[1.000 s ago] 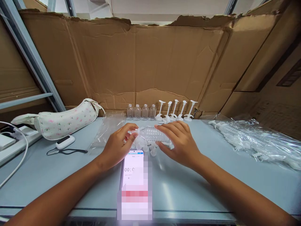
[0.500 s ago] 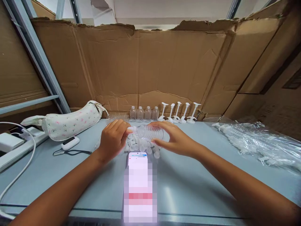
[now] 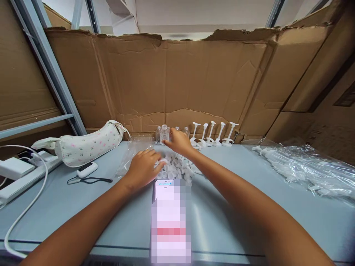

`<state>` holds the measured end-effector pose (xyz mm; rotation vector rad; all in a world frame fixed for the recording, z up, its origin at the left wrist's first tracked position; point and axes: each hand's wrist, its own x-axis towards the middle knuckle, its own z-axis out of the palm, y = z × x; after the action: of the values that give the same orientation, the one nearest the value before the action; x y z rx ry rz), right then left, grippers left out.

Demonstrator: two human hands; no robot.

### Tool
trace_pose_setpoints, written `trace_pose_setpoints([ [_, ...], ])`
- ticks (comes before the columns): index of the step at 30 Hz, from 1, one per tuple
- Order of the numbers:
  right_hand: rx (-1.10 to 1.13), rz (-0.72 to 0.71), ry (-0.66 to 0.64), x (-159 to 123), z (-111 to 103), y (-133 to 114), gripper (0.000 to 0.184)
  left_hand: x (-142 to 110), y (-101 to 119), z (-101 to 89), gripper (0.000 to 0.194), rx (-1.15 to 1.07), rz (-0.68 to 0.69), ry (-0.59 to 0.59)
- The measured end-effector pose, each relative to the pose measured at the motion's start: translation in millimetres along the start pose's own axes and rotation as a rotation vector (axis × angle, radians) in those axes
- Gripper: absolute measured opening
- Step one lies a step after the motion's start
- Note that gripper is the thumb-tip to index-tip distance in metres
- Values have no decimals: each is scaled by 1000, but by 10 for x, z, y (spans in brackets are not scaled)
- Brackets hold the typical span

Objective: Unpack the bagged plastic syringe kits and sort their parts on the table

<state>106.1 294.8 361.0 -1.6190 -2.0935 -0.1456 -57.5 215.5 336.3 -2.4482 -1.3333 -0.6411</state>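
At the back of the table, my right hand [image 3: 180,142] is closed on a small clear ribbed bottle [image 3: 165,133]. The bottle is upright, its neck bare, in front of the row of similar clear bottles [image 3: 158,135]. My left hand [image 3: 144,166] is low at the left edge of a heap of small white caps [image 3: 179,166]. Between its thumb and fingertips sits a white cap [image 3: 163,161], partly hidden by the fingers. Several white pump heads [image 3: 217,137] stand in a row to the right of my right hand.
A phone [image 3: 169,221] lies in front of the caps. Clear plastic [image 3: 130,151] is behind my left hand. To the left are a patterned pouch [image 3: 88,146], a small white device [image 3: 87,169] and a power strip [image 3: 30,177]. A plastic bag [image 3: 302,166] lies right; cardboard [image 3: 166,81] walls the back.
My right hand has carried the bottle from above the caps back to the bottle row and turned it upright. My left hand has come off the bottle's neck and lowered to the caps.
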Motion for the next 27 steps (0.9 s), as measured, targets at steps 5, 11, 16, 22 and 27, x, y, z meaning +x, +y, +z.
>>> trace_pose_setpoints([
  [5,-26,74,-126,162,244,-82,43,-4,50,113,16,46,84,-58],
  [11,-51,119,-210,235,402,-81,54,29,14,161,21,64,47,-54],
  [16,-92,124,-213,179,235,45,49,34,-86,172,31,32,1,-27],
  [22,-201,114,-184,-11,-99,557,34,36,-135,201,24,16,-28,-87],
  [27,-213,69,-304,-169,-113,983,26,57,-102,237,27,-74,-26,-103],
])
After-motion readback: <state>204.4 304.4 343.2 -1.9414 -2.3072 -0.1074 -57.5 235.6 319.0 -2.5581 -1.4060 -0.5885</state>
